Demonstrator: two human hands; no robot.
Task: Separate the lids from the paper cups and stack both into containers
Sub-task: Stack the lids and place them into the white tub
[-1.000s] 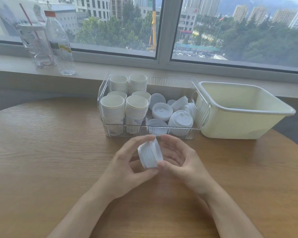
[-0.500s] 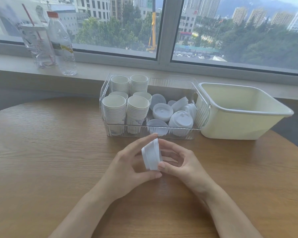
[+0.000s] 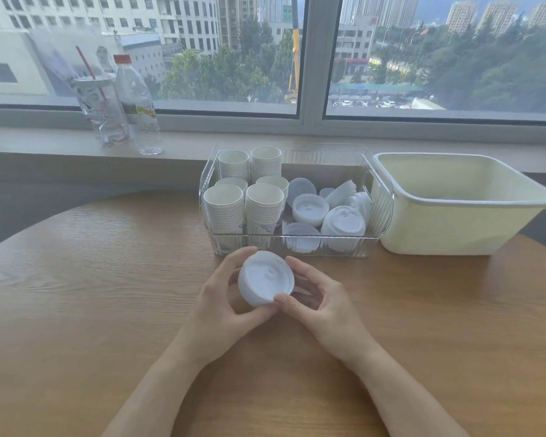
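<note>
Since the earlier frames the stack of white lids has been turned: then it stood edge-on between the hands, now its round face tilts up toward the camera. Both hands remain on it. Left hand: fingers curled over the far-left rim, thumb under the near edge, gripping the lids. Right hand: thumb tip pressed on the near-right rim, fingers curved behind the right side, also gripping. The stack is held just above the round wooden table, near its far-middle part, in front of the clear plastic bin.

Bin contents: nested paper cup stacks fill the left half, six stacks visible in rows; loose and stacked white lids fill the right half, some flat, some tipped. Just beside the bin's right wall sits a cream plastic tub at the table's far-right edge. On the windowsill beyond: a clear water bottle touching a clear cup with red straw.
</note>
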